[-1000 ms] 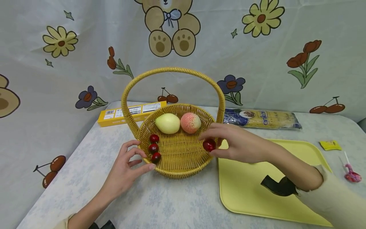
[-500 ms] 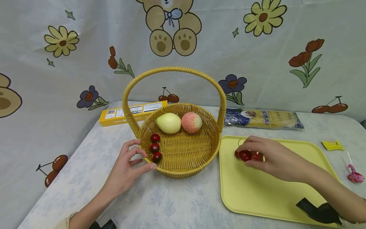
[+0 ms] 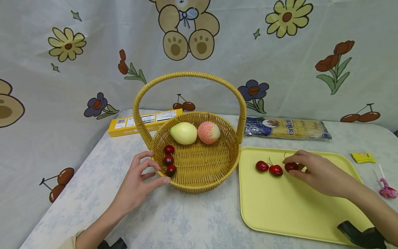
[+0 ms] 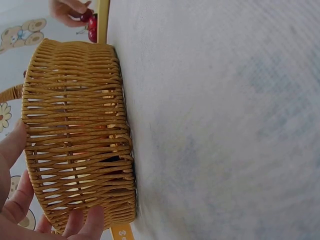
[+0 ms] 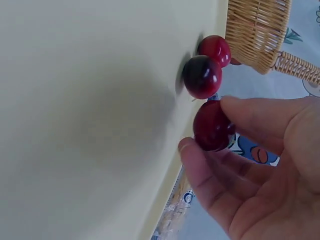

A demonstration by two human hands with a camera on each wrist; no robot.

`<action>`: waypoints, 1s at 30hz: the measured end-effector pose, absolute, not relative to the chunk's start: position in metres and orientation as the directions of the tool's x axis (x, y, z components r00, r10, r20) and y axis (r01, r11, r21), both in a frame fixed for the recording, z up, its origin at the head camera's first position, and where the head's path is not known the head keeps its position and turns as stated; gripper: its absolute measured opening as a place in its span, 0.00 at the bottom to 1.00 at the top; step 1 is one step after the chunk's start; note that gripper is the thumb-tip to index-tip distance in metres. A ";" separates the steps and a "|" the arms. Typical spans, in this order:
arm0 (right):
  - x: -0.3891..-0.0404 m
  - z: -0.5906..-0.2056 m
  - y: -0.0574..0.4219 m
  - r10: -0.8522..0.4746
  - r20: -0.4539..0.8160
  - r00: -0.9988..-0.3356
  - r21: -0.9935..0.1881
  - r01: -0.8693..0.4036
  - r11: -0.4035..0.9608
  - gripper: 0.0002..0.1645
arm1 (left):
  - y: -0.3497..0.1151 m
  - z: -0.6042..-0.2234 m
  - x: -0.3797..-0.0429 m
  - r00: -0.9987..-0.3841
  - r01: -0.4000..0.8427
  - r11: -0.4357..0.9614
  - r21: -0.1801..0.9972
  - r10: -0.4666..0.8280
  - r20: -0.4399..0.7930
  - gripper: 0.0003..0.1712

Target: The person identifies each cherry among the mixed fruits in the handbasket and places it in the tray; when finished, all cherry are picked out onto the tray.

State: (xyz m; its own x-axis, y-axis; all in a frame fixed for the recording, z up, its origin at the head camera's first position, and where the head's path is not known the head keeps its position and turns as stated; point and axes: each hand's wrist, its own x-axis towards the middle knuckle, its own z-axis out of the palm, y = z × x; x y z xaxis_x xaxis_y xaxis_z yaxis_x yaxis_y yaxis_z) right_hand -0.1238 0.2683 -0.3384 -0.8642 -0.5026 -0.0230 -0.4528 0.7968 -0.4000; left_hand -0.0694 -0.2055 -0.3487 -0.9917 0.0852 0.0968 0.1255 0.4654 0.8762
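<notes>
Now the right hand (image 3: 324, 174) is over the yellow tray (image 3: 286, 207), whereas one second ago it held a cherry inside the basket (image 3: 199, 188), by the right wall. Half a second ago it was already above the tray, nearer the basket; it has since shifted farther right, so two cherries (image 3: 275, 170) that it partly covered lie in plain sight. Fingers of the right hand: clamped lightly on the held cherry (image 3: 291, 167), thumb on one side and fingertip on the other in the right wrist view. The held cherry sits just right of the pair; cannot tell whether it touches the tray.

Left hand (image 3: 133, 188): unchanged, at the basket's front left rim. Its fingers are apart, resting against rim and wall, probably steadying the basket on the worktop (image 3: 202, 221).

Reading: cherries appear to be passing from basket to tray, this one probably the third, with release not yet made. Three cherries (image 3: 168, 159) remain in a row along the basket's left inside wall, below a yellow-green fruit (image 3: 183, 133) and a peach (image 3: 209, 132).
</notes>
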 end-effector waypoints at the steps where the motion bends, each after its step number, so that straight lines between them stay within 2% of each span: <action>1: -0.125 -0.340 0.269 -0.500 -0.029 -0.865 -0.393 -0.450 0.802 0.15 | -0.206 -0.349 -0.070 -0.992 0.126 0.465 0.876 0.085 0.097 0.17; 16: -0.130 -0.352 0.273 -0.488 -0.110 -0.866 -0.416 -0.406 0.814 0.13 | -0.206 -0.349 -0.069 -0.991 0.128 0.459 0.879 0.084 0.101 0.17; 30: -0.124 -0.334 0.274 -0.447 -0.116 -0.887 -0.368 -0.379 0.849 0.20 | -0.206 -0.349 -0.069 -0.993 0.118 0.469 0.875 0.083 0.090 0.17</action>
